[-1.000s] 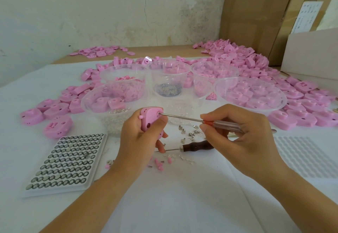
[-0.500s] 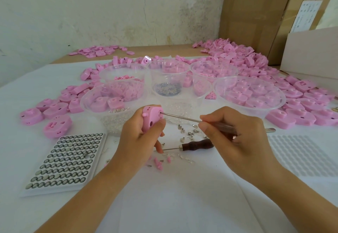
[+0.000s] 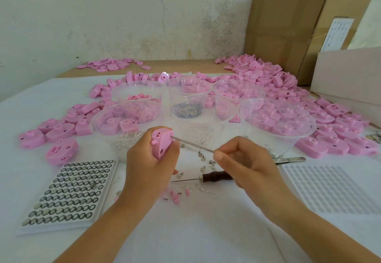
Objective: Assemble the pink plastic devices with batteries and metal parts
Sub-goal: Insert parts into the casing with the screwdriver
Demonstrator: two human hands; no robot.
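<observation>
- Both bare forearms reach in from the near edge of the table (image 3: 195, 231), the left one angling up from the lower left, the right one from the lower right, and the hands meet just above the cloth.
- The left hand (image 3: 148, 165) is curled closed around a pink device (image 3: 161, 145), with the fingers wrapped behind it and the thumb pressed along its near edge.
- The device stands on edge in that grip. Its long axis runs roughly up and down, and one flat face is turned toward the other hand.
- The right hand (image 3: 247, 165) is curled tight around a thin tool, pinching it between thumb and fingertips. The handle is hidden inside the fist.
- The tool's metal shaft (image 3: 191, 144) runs nearly level from the right hand, rising slightly to the left, and its tip sits in a small hole near the top of the device's face.
- Under the hands lie a wooden-handled awl (image 3: 216, 176), pointing left, and some scattered small metal parts (image 3: 203, 157).
- A tray of button batteries (image 3: 68, 192) lies to the left, a white dimpled tray (image 3: 334, 188) to the right, and tweezers (image 3: 290, 160) just beyond it.
- Clear plastic bowls (image 3: 278, 118) stand behind the hands, holding pink pieces and small hardware.
- Loose pink housings (image 3: 268, 77) are heaped across the far table, with cardboard boxes (image 3: 278, 29) against the wall.
</observation>
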